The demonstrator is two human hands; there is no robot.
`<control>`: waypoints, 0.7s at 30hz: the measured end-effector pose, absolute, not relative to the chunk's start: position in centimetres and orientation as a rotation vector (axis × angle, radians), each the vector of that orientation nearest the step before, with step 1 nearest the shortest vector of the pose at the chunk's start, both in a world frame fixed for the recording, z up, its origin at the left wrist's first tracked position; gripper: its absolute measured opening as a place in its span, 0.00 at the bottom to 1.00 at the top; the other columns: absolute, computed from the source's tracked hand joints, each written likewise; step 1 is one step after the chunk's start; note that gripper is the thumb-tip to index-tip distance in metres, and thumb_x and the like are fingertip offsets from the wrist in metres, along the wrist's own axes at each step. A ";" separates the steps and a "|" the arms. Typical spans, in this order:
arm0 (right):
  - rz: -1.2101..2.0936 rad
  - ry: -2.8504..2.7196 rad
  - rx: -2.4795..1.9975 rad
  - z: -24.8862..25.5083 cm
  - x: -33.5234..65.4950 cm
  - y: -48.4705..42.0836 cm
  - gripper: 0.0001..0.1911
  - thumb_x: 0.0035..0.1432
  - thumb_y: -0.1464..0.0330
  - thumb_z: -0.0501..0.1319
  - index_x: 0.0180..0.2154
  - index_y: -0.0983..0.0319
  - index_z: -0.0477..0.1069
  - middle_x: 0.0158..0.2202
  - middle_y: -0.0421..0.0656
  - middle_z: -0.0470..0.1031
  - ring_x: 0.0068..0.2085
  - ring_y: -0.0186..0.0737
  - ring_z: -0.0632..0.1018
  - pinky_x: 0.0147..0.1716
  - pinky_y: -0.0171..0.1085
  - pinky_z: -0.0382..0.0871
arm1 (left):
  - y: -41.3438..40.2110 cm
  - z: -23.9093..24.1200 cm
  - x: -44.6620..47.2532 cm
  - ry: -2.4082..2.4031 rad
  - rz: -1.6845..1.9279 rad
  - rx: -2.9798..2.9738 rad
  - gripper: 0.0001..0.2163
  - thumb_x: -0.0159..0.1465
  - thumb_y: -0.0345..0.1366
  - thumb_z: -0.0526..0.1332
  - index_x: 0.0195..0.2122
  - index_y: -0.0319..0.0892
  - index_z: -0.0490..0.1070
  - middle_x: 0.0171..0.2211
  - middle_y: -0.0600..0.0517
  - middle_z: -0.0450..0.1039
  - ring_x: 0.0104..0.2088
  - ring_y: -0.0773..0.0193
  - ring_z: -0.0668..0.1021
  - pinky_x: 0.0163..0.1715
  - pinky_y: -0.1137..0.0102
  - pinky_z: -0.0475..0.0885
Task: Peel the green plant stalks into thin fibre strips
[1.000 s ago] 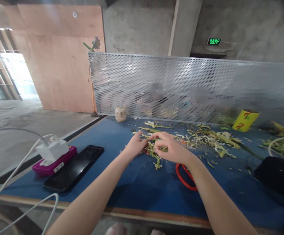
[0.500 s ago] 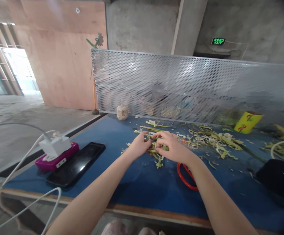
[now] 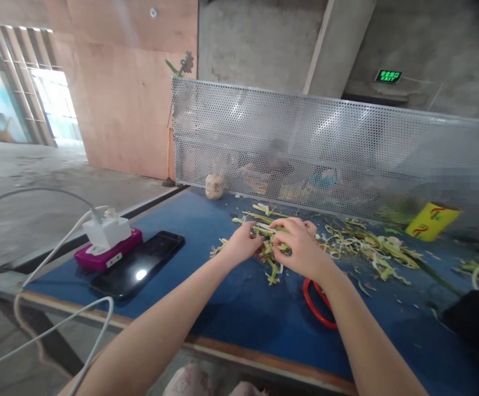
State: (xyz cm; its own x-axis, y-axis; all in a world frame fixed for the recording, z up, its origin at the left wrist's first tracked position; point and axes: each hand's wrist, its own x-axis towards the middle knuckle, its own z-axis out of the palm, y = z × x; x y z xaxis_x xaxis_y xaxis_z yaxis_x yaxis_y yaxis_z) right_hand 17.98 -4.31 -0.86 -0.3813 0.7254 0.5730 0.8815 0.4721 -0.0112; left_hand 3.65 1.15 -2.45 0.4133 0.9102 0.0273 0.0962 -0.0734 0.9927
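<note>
A small heap of green and pale plant trimmings (image 3: 273, 269) lies on the blue tabletop, between and below my hands. My left hand (image 3: 242, 243) curls in at its left side, thumb and forefinger bent toward the greens. From the right, my right hand (image 3: 299, 247) arches over the same heap with curved fingers around some green pieces. Both sets of fingertips are partly hidden, so the exact pieces gripped do not show. Beneath my right forearm lies a red looped handle (image 3: 317, 311), its other end covered. More shredded trimmings (image 3: 371, 247) spread out to the right.
A black phone (image 3: 140, 267) and a magenta power strip (image 3: 109, 253) with a white plug and cables sit left. A whitish lump (image 3: 214, 186) stands before the perforated metal screen (image 3: 239, 121). At right are a yellow cylinder (image 3: 431, 221) and a black object (image 3: 476, 319).
The camera has turned slightly left, so the scene sits further right in the picture. My hands stay over the same heap, with only small finger shifts.
</note>
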 end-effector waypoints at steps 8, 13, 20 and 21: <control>-0.336 -2.270 -1.326 -1.3 17.4 -4.3 0.06 0.51 0.69 0.54 0.23 0.59 0.63 0.46 0.42 0.66 0.48 0.46 0.63 0.44 0.48 0.51 | 0.9 -2.2 3.6 0.882 0.850 1.416 0.27 0.55 0.25 0.54 0.56 0.31 0.49 0.16 0.57 0.64 0.19 0.67 0.72 0.25 0.67 0.72; -0.431 -2.184 -1.376 -1.0 17.7 -4.3 0.04 0.52 0.64 0.55 0.30 0.57 0.66 0.46 0.43 0.67 0.49 0.48 0.62 0.44 0.49 0.50 | 0.7 -1.9 3.7 0.901 0.863 1.352 0.27 0.54 0.25 0.55 0.55 0.32 0.51 0.17 0.57 0.64 0.19 0.67 0.71 0.25 0.69 0.72; -0.807 -2.139 -1.246 -1.2 17.2 -4.5 0.08 0.52 0.61 0.57 0.34 0.53 0.71 0.51 0.41 0.63 0.52 0.51 0.57 0.47 0.51 0.47 | 0.6 -1.5 3.7 0.891 0.901 1.167 0.26 0.56 0.26 0.54 0.56 0.30 0.49 0.17 0.58 0.62 0.21 0.70 0.70 0.26 0.72 0.71; -0.843 -2.145 -1.243 -1.4 17.1 -4.5 0.07 0.53 0.61 0.56 0.34 0.53 0.71 0.51 0.41 0.63 0.51 0.50 0.58 0.46 0.50 0.47 | 0.7 -1.5 3.7 0.899 0.915 1.150 0.26 0.56 0.26 0.54 0.56 0.30 0.49 0.17 0.58 0.62 0.20 0.70 0.69 0.26 0.73 0.70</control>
State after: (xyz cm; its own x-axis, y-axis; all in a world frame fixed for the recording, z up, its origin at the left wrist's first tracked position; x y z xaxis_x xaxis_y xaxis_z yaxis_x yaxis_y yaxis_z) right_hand 17.06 -4.46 -1.43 -0.4462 0.5647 0.6943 0.8863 0.3862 0.2554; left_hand 3.71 0.66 -1.46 0.3616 0.9260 -0.1082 -0.1236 0.1627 0.9789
